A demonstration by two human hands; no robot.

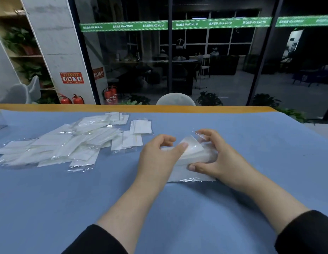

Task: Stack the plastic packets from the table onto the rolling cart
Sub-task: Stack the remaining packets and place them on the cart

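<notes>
A loose heap of clear plastic packets (68,142) with white inserts lies on the left half of the blue table (251,143). Between my hands, at the table's middle, sits a small bundle of packets (193,153), its top packet bent upward. My left hand (159,156) pinches the bundle's left side with thumb and fingers. My right hand (214,156) grips its right side, thumb underneath at the front. The bundle's lower edge rests on the table. No rolling cart is in view.
A single packet (142,126) lies apart at the heap's right edge. The table's far edge is an orange strip (123,108), with a grey chair back (175,99) behind it. Dark glass walls, fire extinguishers (71,99) and plant shelves stand beyond.
</notes>
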